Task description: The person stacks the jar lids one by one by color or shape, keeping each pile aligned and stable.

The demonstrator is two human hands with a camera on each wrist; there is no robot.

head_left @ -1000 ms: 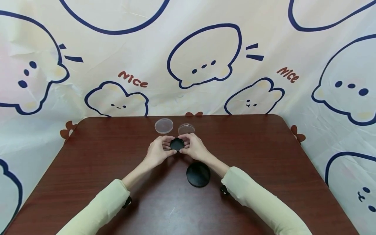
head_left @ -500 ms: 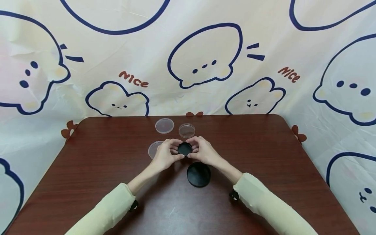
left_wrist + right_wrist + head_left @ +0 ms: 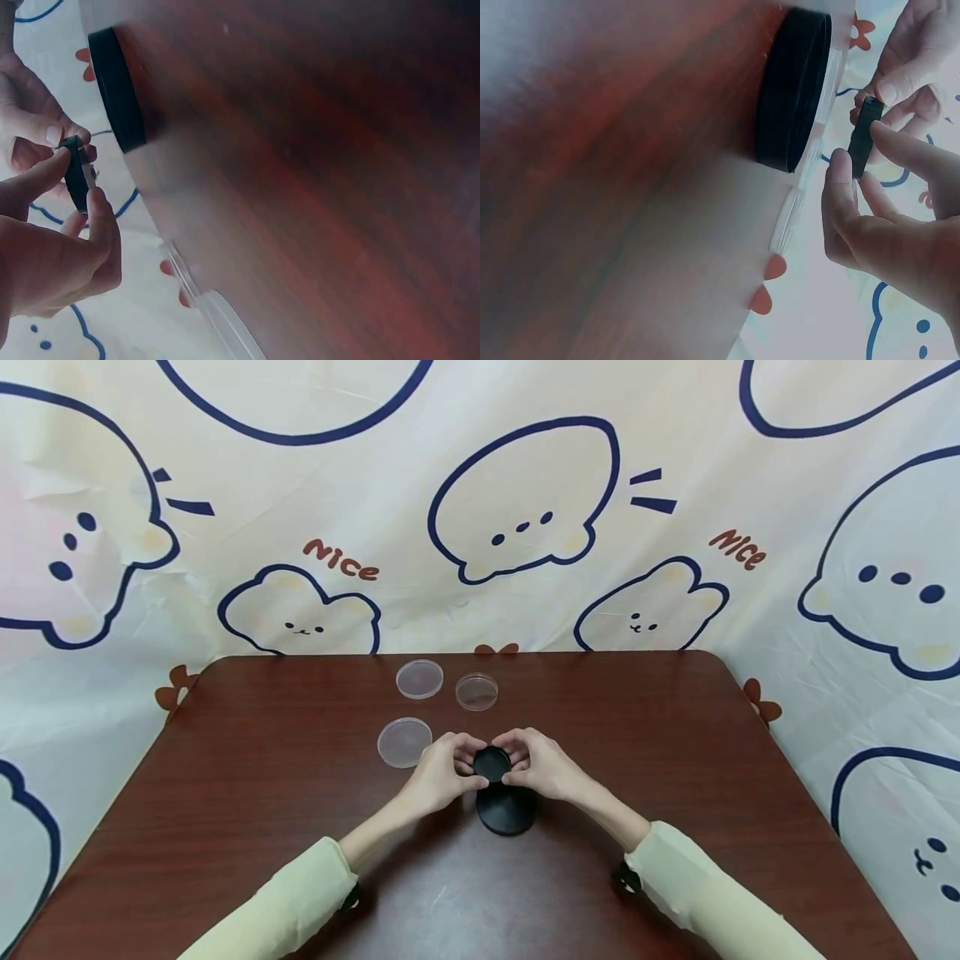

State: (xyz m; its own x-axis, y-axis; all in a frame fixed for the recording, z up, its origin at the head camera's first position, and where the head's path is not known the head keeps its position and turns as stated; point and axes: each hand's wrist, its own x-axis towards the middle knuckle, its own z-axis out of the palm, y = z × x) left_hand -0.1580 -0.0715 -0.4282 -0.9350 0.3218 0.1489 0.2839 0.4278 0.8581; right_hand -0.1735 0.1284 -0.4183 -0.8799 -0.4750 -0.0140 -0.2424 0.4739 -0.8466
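My left hand (image 3: 441, 770) and my right hand (image 3: 546, 768) pinch a small round black disc (image 3: 492, 763) between them, thumbs on the near side and fingers on the far side. In the left wrist view the disc (image 3: 76, 174) is seen nearly edge-on, with a paler part showing along one side. A larger round black piece with a raised rim (image 3: 507, 812) lies on the table just nearer to me. From the head view the small disc overlaps its far edge; in the right wrist view the small disc (image 3: 865, 137) is held above table level, apart from the larger piece (image 3: 793, 91).
Beyond my hands, three shallow clear round dishes lie on the brown wooden table (image 3: 262, 793). One dish (image 3: 405, 743) sits left of my left hand; another dish (image 3: 420, 680) and a smaller dish (image 3: 477, 692) are near the back edge. A printed cloth (image 3: 525, 610) hangs behind.
Both hands have carried the small black disc right and toward me, up to the larger black piece. The dish on the left, hidden at first, has come into full sight.
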